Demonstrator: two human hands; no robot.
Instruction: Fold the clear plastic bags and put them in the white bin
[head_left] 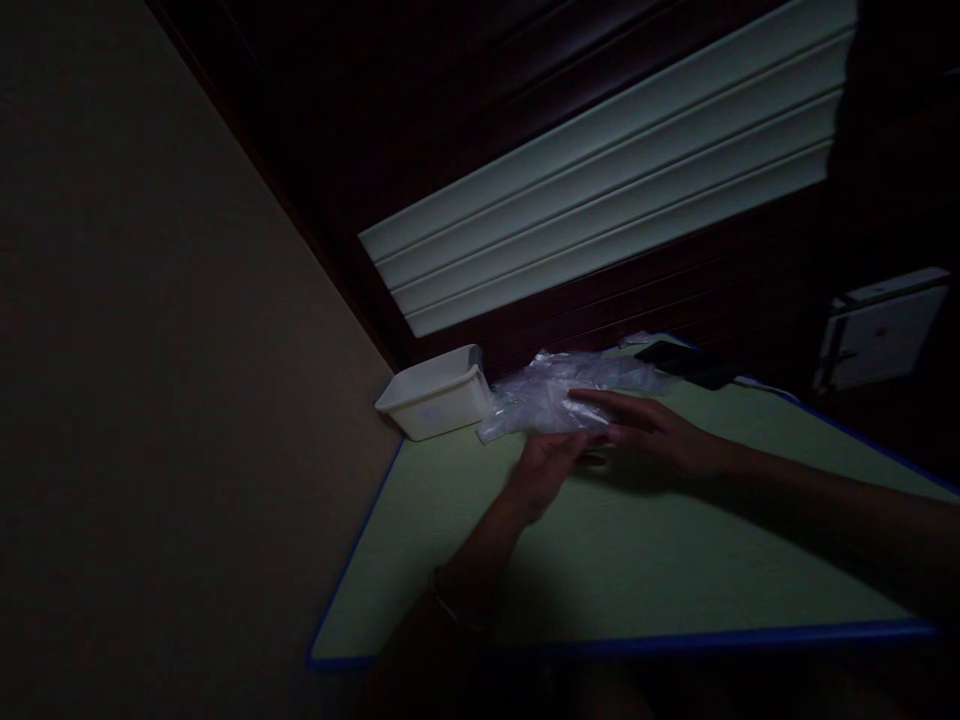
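Just right of the center of the frame, the left hand point(546, 466) and the right hand point(656, 432) meet at the near edge of a heap of crumpled clear plastic bags point(547, 400). The left hand comes up from the lower center, its fingers partly curled and pointing right; a thin bracelet point(450, 605) circles that wrist. The right hand reaches in from the right edge of the frame, its fingers extended leftward, the upper ones over the plastic. The fingers of both hands come together there, and in the dim light I cannot tell whether either one grips the plastic.

The bags lie in the middle of the frame, along the far side of a pale green surface point(675, 570) with blue edging point(720, 640). Just beside them on the left stands an upright white plastic bin point(442, 405); at their right end lies a dark flat object point(688, 363), too dim to identify. A louvered panel point(615, 180) of pale slats spans the upper right, a plain wall point(165, 400) fills the left, and a whitish box point(881, 335) shows at the right edge.
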